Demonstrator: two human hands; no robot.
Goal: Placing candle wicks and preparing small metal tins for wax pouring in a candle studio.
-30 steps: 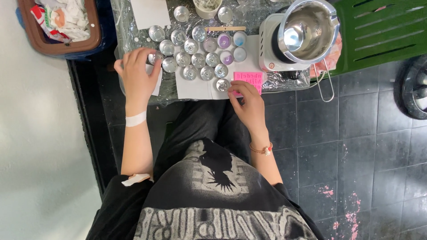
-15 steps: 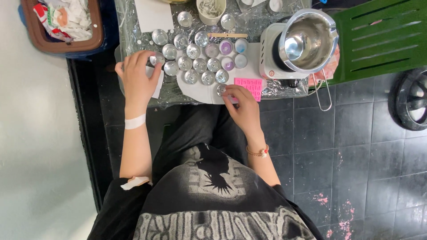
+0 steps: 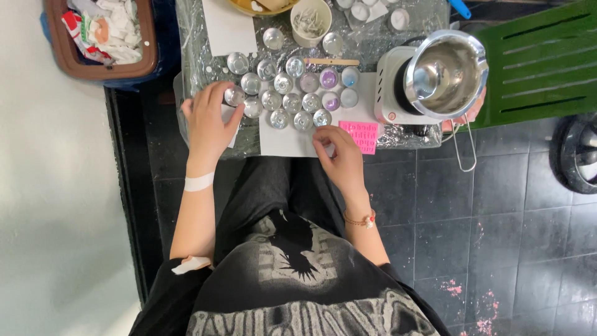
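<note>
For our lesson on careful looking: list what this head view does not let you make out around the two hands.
Head view:
- Left hand: covers whatever lies under its palm; fingertips touch a metal cup.
- Right hand: what its fingers pinch is too small to tell.
- Bowl: cut off by the top edge.
- Pot: glare hides its contents.

My left hand covers part of a small metal cup, so I can't tell how my fingers hold it. My right hand hides whatever its fingertips pinch on the white sheet. The yellow bowl and brown bin run off the top edge.
</note>
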